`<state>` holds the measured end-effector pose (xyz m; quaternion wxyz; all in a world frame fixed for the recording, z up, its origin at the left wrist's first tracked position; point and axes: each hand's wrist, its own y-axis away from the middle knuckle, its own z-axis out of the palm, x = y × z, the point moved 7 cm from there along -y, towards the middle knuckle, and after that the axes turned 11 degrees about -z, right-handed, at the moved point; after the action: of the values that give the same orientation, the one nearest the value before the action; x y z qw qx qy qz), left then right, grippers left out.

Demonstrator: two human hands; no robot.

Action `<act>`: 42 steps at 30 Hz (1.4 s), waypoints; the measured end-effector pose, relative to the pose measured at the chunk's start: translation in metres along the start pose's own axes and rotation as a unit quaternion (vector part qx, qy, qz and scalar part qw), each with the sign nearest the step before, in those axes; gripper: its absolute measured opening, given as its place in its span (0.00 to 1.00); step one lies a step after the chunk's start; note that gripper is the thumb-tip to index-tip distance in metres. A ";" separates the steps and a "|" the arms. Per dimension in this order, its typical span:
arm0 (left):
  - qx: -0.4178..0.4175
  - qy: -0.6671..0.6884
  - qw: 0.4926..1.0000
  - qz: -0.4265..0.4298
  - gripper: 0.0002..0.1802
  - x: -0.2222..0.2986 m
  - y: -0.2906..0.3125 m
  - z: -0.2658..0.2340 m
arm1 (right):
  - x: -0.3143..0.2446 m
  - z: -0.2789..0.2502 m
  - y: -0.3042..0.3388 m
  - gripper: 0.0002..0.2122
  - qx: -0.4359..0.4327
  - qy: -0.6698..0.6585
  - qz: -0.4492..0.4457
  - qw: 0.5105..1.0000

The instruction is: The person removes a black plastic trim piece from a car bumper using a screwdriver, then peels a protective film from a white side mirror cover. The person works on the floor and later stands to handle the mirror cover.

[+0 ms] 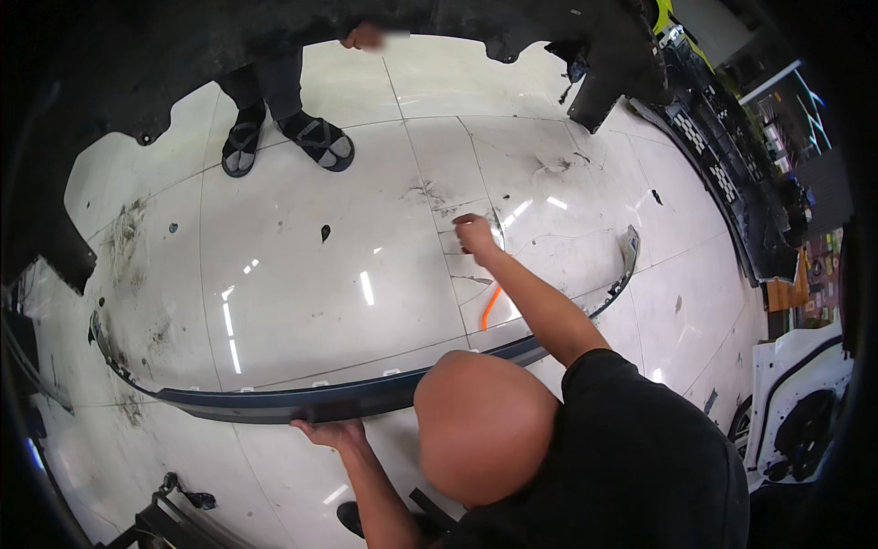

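Note:
Neither of my hands shows in the head view. A person in a black shirt point(649, 457) bends over the floor at the lower right, head seen from above. That person's lower hand point(331, 434) rests at the near edge of a long, curved dark bumper trim point(293, 404). Their other hand point(476, 235), fingers curled, is above the tiles inside the curve; what it holds, if anything, I cannot make out. Across the top spans a large black bumper cover point(512, 23), with another hand point(364, 37) at its lower edge.
Sandalled feet point(320, 142) stand beneath the bumper cover. An orange strip point(490, 307) lies near the trim. Dark car parts point(722, 174) line the far right, above a white car door point(796, 412). A black metal frame point(165, 522) is at the lower left. The glossy tiles are cracked and stained.

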<state>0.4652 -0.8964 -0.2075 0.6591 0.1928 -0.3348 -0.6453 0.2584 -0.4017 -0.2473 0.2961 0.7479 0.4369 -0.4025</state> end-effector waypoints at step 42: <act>0.029 0.160 0.981 0.109 0.32 0.080 0.069 0.103 | -0.845 0.209 0.339 0.17 -0.496 0.035 -0.465 0.732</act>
<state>0.4395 -0.9498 -0.0729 0.7648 0.2750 -0.2621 -0.5204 0.2410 -1.0687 0.4068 0.3855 0.2112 0.8779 -0.1899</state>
